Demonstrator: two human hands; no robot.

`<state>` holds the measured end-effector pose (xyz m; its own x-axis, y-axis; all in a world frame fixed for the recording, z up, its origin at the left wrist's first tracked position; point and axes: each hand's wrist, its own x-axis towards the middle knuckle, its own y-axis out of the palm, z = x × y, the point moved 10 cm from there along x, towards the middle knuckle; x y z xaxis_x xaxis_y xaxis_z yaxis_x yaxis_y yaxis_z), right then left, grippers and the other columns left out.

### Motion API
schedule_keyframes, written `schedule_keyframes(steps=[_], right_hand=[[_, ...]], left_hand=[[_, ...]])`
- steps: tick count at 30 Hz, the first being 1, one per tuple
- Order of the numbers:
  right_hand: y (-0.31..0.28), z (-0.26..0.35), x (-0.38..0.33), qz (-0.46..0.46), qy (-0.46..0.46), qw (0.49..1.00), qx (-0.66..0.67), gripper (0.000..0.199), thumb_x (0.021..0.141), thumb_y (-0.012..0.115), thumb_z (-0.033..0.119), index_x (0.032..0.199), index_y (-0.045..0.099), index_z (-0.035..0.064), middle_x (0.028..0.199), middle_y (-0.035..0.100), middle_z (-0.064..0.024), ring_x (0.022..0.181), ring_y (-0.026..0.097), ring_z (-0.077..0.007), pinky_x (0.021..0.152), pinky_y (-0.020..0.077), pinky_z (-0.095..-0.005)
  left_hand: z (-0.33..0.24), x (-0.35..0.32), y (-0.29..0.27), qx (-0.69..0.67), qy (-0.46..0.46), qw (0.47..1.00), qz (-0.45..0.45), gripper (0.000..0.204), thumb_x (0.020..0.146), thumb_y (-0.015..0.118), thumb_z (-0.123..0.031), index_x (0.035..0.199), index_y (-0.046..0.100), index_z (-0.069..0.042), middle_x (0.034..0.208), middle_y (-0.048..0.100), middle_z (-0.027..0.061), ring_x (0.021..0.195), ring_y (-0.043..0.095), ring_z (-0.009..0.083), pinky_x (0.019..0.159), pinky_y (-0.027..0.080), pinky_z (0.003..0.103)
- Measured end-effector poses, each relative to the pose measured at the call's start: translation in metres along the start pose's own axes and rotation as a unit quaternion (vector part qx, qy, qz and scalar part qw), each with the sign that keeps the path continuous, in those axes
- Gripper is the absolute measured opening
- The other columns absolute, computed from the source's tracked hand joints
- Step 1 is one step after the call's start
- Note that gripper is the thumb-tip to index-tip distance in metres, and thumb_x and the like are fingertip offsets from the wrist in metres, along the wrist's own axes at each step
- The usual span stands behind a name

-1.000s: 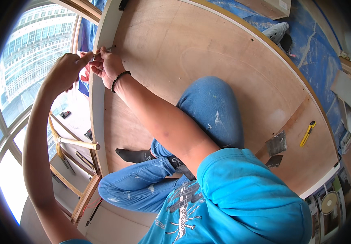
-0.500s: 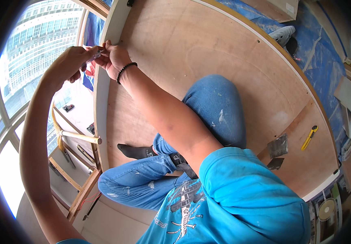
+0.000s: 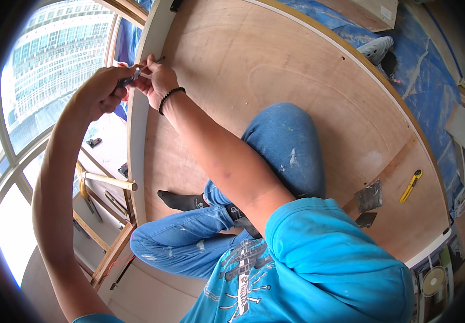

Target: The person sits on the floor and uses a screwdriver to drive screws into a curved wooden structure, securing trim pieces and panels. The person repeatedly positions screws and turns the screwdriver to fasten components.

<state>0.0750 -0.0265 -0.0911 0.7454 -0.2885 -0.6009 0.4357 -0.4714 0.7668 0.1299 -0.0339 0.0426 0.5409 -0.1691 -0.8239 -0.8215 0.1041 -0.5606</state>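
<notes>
Both hands (image 3: 130, 83) pinching small tool (image 3: 130, 79), over plywood board (image 3: 275, 81)

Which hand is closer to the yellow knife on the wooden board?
The right hand, though neither is close. The yellow utility knife lies far off by the board's right edge. Both hands work together at the far white edge; the left hand sits farther left.

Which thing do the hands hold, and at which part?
The left hand grips a small dark-handled tool by its handle; the right hand pinches its thin metal end.
</notes>
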Motion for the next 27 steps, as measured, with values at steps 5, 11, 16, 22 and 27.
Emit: schedule_keyframes(steps=[5, 11, 16, 22, 27], right_hand=[[-0.004, -0.008, -0.014, -0.032, -0.014, 0.999, -0.002, 0.028, 0.112, 0.049, 0.03, 0.104, 0.062, 0.0061, 0.09, 0.067, -0.005, 0.08, 0.065, -0.016, 0.078, 0.0602, -0.0298], [-0.004, 0.001, 0.003, 0.01, -0.019, 0.996, 0.083, 0.021, 0.111, 0.051, 0.021, 0.101, 0.061, 0.0047, 0.096, 0.071, -0.0081, 0.081, 0.067, -0.0163, 0.075, 0.059, -0.0301], [-0.005, -0.009, 0.01, -0.006, 0.006, 0.997, 0.07, 0.02, 0.111, 0.05, 0.017, 0.102, 0.06, 0.0024, 0.095, 0.069, -0.0094, 0.081, 0.067, -0.018, 0.071, 0.06, -0.0306], [-0.005, 0.002, 0.017, 0.026, 0.008, 1.0, 0.011, 0.025, 0.112, 0.046, 0.019, 0.102, 0.06, 0.0014, 0.094, 0.068, -0.0104, 0.078, 0.068, -0.0201, 0.078, 0.0639, -0.0333], [0.002, -0.006, -0.005, -0.009, 0.025, 0.998, 0.059, 0.025, 0.112, 0.046, 0.021, 0.102, 0.061, 0.0031, 0.094, 0.067, -0.0071, 0.085, 0.068, -0.0179, 0.08, 0.0612, -0.0328]], left_hand=[[-0.017, 0.014, -0.018, 0.19, 0.056, 0.979, -0.042, 0.04, 0.1, 0.063, -0.04, 0.083, 0.07, -0.004, 0.054, 0.046, -0.0005, 0.043, 0.036, 0.0107, 0.042, 0.03, 0.032], [-0.074, -0.031, 0.032, 0.583, 0.331, 0.723, -0.17, 0.03, 0.1, 0.065, -0.028, 0.09, 0.074, -0.001, 0.072, 0.074, 0.0118, 0.066, 0.074, 0.0279, 0.067, 0.06, 0.042], [-0.049, -0.029, 0.019, 0.541, 0.327, 0.745, -0.211, 0.034, 0.099, 0.067, -0.037, 0.095, 0.072, -0.003, 0.068, 0.069, 0.0093, 0.061, 0.07, 0.023, 0.059, 0.055, 0.038], [-0.001, 0.009, 0.003, 0.015, -0.007, 0.999, 0.05, 0.049, 0.102, 0.062, -0.054, 0.093, 0.071, -0.007, 0.061, 0.055, -0.0035, 0.047, 0.044, 0.0019, 0.041, 0.029, 0.019], [-0.023, 0.02, -0.004, 0.358, 0.114, 0.926, -0.046, 0.04, 0.1, 0.067, -0.042, 0.091, 0.071, -0.004, 0.063, 0.059, 0.0023, 0.051, 0.053, 0.0102, 0.048, 0.041, 0.028]])
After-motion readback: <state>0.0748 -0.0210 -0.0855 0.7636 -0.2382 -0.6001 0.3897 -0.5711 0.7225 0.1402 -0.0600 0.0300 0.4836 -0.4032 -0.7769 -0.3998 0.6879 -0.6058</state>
